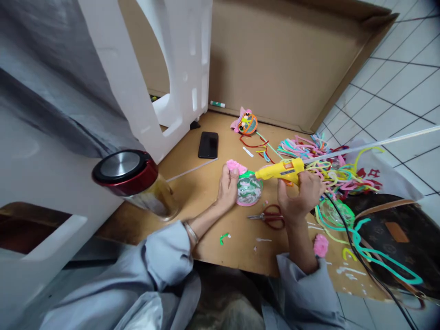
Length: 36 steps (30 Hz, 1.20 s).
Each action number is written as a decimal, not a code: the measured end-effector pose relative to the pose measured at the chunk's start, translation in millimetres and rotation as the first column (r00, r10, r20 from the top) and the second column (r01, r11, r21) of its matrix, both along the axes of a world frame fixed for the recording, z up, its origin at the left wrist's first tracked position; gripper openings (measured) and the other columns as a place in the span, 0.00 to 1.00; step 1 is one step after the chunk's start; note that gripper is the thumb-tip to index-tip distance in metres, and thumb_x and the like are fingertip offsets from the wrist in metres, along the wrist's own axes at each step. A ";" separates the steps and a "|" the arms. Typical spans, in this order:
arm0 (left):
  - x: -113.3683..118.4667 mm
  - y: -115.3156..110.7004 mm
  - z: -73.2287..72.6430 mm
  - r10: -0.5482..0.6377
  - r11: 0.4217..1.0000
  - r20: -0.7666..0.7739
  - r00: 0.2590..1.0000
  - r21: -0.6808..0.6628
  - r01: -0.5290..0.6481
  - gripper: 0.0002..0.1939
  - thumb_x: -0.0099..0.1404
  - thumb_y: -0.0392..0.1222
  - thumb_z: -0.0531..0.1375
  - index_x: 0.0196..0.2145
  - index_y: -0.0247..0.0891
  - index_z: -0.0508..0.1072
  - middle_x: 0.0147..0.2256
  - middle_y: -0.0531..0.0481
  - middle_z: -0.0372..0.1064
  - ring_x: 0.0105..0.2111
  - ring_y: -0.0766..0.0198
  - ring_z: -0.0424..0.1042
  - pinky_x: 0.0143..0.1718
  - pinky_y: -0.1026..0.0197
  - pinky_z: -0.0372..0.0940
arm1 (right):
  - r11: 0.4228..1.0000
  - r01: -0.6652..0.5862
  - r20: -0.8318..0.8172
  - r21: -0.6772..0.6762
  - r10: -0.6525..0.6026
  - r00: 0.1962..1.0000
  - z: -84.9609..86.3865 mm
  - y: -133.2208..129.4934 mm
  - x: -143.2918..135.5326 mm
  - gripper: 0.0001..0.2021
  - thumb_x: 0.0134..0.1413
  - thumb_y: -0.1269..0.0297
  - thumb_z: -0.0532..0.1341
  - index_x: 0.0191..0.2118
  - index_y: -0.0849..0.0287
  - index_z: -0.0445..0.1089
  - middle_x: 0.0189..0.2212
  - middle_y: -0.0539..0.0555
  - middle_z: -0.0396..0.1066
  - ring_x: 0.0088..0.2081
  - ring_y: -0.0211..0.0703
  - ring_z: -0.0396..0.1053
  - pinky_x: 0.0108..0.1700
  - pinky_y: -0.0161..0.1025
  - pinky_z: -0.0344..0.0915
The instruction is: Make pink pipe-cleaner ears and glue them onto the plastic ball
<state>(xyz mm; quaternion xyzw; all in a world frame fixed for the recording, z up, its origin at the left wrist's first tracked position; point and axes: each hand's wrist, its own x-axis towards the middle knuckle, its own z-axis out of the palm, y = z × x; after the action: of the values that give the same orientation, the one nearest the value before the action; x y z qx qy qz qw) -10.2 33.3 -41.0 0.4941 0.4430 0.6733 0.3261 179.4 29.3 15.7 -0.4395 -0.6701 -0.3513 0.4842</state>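
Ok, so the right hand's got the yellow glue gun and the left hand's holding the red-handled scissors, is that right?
Not quite. The head view shows the left hand holding a round, pink-and-green-edged piece; the red-handled scissors lie on the table. The right hand does have the yellow glue gun.

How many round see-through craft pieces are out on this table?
3: one in the left hand, one with eyes near the cardboard, one green-edged beside the brown bag. More may be hidden under the colourful pile.
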 end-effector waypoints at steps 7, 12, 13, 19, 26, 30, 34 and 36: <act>-0.5 -4.1 6.1 0.012 1.000 -0.026 1.000 0.016 -0.012 0.20 0.73 0.61 0.50 0.41 0.41 0.66 0.37 0.48 0.70 0.38 0.60 0.70 0.47 0.55 0.66 | 1.000 -0.022 0.025 -0.007 0.022 0.999 0.0 -1.3 -5.3 0.16 0.60 0.57 0.62 0.49 0.59 0.66 0.40 0.61 0.74 0.41 0.52 0.72 0.46 0.48 0.62; 0.4 -6.8 8.5 -0.002 1.000 -0.030 1.000 0.014 0.003 0.21 0.72 0.63 0.50 0.41 0.41 0.65 0.36 0.49 0.68 0.39 0.60 0.70 0.47 0.56 0.65 | 1.000 -0.015 0.049 0.002 0.015 0.999 4.4 -4.3 -9.1 0.14 0.61 0.59 0.62 0.50 0.59 0.66 0.40 0.59 0.74 0.40 0.50 0.71 0.45 0.46 0.61; 0.7 -7.7 9.5 0.000 1.000 -0.041 0.999 0.009 0.000 0.22 0.72 0.63 0.50 0.41 0.41 0.65 0.36 0.50 0.68 0.38 0.60 0.70 0.46 0.56 0.65 | 1.000 -0.013 0.051 -0.006 0.013 0.999 4.7 -5.1 -10.0 0.14 0.61 0.59 0.62 0.49 0.59 0.66 0.40 0.59 0.74 0.40 0.50 0.71 0.46 0.47 0.61; 1.8 -11.3 15.3 -0.004 1.000 -0.086 0.996 0.005 0.004 0.23 0.72 0.65 0.49 0.39 0.41 0.65 0.34 0.51 0.67 0.36 0.62 0.68 0.42 0.57 0.65 | 0.998 -0.006 0.045 -0.055 0.008 0.999 2.7 -8.3 -13.3 0.14 0.63 0.57 0.60 0.49 0.60 0.67 0.40 0.60 0.75 0.41 0.50 0.71 0.47 0.47 0.60; 2.5 -8.6 14.4 -0.015 1.000 -0.060 0.998 0.015 0.016 0.24 0.70 0.67 0.50 0.39 0.41 0.65 0.34 0.50 0.67 0.36 0.61 0.68 0.42 0.56 0.64 | 0.991 0.031 0.022 -0.134 -0.028 0.999 -0.1 -6.4 -9.4 0.14 0.62 0.55 0.60 0.48 0.58 0.70 0.40 0.60 0.74 0.42 0.52 0.71 0.48 0.49 0.59; 2.2 -8.8 14.8 -0.014 1.000 -0.064 0.998 0.016 0.015 0.25 0.70 0.67 0.50 0.38 0.41 0.65 0.33 0.50 0.67 0.36 0.60 0.68 0.44 0.56 0.64 | 0.986 -0.005 0.008 -0.168 0.006 1.000 0.0 -7.2 -8.6 0.14 0.61 0.57 0.60 0.49 0.58 0.70 0.41 0.61 0.74 0.43 0.52 0.70 0.48 0.48 0.59; 1.5 -10.0 15.4 -0.019 1.000 -0.071 0.997 0.010 0.020 0.25 0.70 0.66 0.50 0.39 0.41 0.66 0.33 0.50 0.66 0.37 0.60 0.67 0.44 0.55 0.65 | 0.986 0.010 0.023 -0.168 -0.006 1.000 1.3 -7.6 -9.3 0.14 0.62 0.55 0.58 0.47 0.58 0.71 0.40 0.61 0.74 0.42 0.51 0.70 0.47 0.47 0.59; 1.4 -10.2 15.4 -0.020 1.000 -0.072 0.997 0.007 0.020 0.25 0.70 0.67 0.50 0.39 0.41 0.66 0.33 0.50 0.66 0.37 0.60 0.67 0.44 0.56 0.64 | 0.990 0.014 0.038 -0.142 -0.009 0.999 2.2 -7.6 -9.6 0.14 0.63 0.54 0.58 0.46 0.59 0.70 0.39 0.60 0.75 0.41 0.50 0.70 0.46 0.47 0.59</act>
<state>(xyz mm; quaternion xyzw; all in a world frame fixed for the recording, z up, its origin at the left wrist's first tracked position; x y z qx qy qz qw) -8.8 23.1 -25.6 0.5235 0.4468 0.6535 0.3149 169.8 21.7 17.9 -0.4704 -0.6997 -0.3135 0.4369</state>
